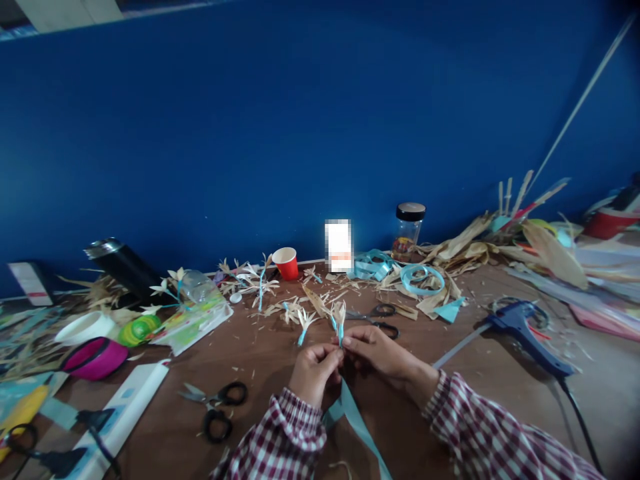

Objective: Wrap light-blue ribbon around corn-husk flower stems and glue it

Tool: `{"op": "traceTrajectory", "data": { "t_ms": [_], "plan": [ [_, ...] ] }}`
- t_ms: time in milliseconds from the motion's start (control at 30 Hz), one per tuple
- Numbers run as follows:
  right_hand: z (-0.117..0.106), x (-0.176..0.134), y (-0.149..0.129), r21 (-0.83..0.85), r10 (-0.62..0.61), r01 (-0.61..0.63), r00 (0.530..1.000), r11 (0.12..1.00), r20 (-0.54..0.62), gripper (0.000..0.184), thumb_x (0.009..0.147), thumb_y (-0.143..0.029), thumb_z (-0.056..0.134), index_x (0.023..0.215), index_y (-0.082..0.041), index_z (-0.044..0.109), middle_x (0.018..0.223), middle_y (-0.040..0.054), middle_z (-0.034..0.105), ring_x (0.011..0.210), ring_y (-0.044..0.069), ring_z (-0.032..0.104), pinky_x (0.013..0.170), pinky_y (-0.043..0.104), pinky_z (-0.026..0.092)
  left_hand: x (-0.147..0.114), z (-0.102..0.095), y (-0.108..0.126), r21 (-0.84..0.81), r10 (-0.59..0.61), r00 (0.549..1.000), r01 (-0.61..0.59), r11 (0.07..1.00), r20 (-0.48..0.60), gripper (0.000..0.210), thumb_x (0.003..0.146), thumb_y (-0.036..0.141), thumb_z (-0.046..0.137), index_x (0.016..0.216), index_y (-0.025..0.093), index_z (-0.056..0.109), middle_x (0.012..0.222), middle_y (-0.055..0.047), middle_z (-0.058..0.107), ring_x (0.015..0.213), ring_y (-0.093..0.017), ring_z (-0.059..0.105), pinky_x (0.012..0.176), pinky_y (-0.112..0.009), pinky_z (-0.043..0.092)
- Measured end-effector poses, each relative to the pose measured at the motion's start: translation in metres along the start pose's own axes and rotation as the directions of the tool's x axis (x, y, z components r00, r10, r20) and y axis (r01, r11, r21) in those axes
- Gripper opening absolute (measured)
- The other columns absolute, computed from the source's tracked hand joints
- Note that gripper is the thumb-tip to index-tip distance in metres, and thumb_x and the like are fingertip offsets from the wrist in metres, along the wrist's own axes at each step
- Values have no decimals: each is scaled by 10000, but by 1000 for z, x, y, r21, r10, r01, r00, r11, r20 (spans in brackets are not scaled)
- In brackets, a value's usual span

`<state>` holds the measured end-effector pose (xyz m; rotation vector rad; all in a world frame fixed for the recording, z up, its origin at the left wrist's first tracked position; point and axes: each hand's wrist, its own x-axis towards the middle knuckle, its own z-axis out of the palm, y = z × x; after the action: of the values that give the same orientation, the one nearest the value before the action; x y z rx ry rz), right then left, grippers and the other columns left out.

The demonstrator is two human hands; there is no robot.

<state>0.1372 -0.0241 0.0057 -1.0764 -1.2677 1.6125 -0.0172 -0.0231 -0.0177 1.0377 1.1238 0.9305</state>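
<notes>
Apparently, the step in hand is binding the stem of a dried-husk flower with light-blue ribbon; the left hand and the right hand meet near the middle of the counter, with the flower upright between them and its pale petals above the knuckles; the fingers of both hands are closed in a pinch at the foot of the blue-wrapped stem, though which fingertip bears on stem and which on ribbon is too small to tell; below the hands the ribbon slants toward the near right. As I judge it, the next move calls for one hand to steady the stem and the other to keep the ribbon taut and snug; slack could loosen the wrap. Just left of the hands lies a second husk flower, its short stem also blue; black-handled scissors lie to the near left, another pair of scissors just beyond the right hand; the blue glue gun rests well apart, to the right.
</notes>
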Motion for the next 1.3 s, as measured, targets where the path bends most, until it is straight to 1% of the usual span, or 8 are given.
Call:
{"op": "traceTrajectory", "data": {
  "t_ms": [467, 600, 700, 833, 933, 1000, 1133, 1300],
  "plan": [
    [-2, 2, 4, -52, -15, 16, 1000, 999, 12, 388, 715, -504, 636, 692, -126, 550, 522, -42, 447, 438, 57, 363, 382, 167, 251, -9, 8, 14, 151, 43, 999, -41, 988, -6, 273, 621, 384, 683, 589, 121, 615, 484, 32, 506, 434, -81, 444, 402, -194, 410],
    [-2, 2, 4, -23, -60, 61, 997, 998, 48, 370, 747, -498, 612, 783, -131, 583, 576, -38, 457, 472, 61, 384, 411, 167, 297, -5, 4, 7, 103, 88, 995, -92, 990, 44, 275, 675, 388, 653, 630, 118, 636, 475, 39, 498, 412, -66, 436, 410, -181, 382],
    [-2, 1, 3, -14, -43, 45, 994, 999, 96, 389, 767, -499, 590, 914, -140, 629, 606, -30, 488, 487, 64, 386, 440, 175, 320, 1, 0, -2, 9, 73, 996, -73, 997, 55, 277, 682, 396, 656, 642, 123, 640, 471, 42, 495, 412, -63, 439, 423, -179, 380],
    [-1, 1, 2, 10, -33, 32, 998, 999, 47, 379, 708, -480, 656, 840, -125, 666, 602, -19, 526, 484, 57, 367, 440, 177, 268, 3, -1, -8, -12, 32, 999, -32, 999, 43, 282, 657, 406, 669, 636, 127, 638, 496, 31, 517, 427, -71, 448, 431, -190, 394],
    [1, 3, 2, 10, -42, 43, 999, 999, -26, 360, 684, -471, 674, 711, -113, 645, 572, -23, 509, 478, 56, 354, 432, 182, 235, 0, 1, -1, 125, 33, 999, -33, 992, 0, 280, 669, 405, 641, 611, 131, 634, 478, 29, 511, 408, -81, 432, 403, -200, 376],
    [2, 4, 5, -32, -51, 49, 997, 998, -62, 355, 683, -463, 673, 645, -116, 609, 533, -36, 471, 459, 55, 337, 418, 186, 219, -5, 2, 8, 304, 113, 993, -97, 948, -35, 261, 692, 385, 619, 620, 137, 655, 488, 8, 554, 441, -111, 482, 433, -220, 398],
    [1, 7, 9, -155, -77, 63, 993, 986, -86, 335, 739, -439, 614, 620, -130, 562, 489, -49, 430, 428, 60, 335, 396, 186, 218, -15, 1, 22, 538, 290, 957, -239, 809, -11, 230, 745, 340, 574, 732, 161, 718, 706, -53, 708, 704, -201, 635, 656, -272, 470],
    [-4, 7, 6, -267, -85, 55, 991, 962, -105, 290, 797, -392, 530, 644, -146, 550, 515, -33, 494, 405, 69, 392, 384, 179, 272, -27, -21, 29, 591, 223, 974, -197, 782, 30, 258, 742, 359, 574, 802, 156, 720, 813, -60, 726, 781, -217, 646, 728, -279, 467]
  ]
}}
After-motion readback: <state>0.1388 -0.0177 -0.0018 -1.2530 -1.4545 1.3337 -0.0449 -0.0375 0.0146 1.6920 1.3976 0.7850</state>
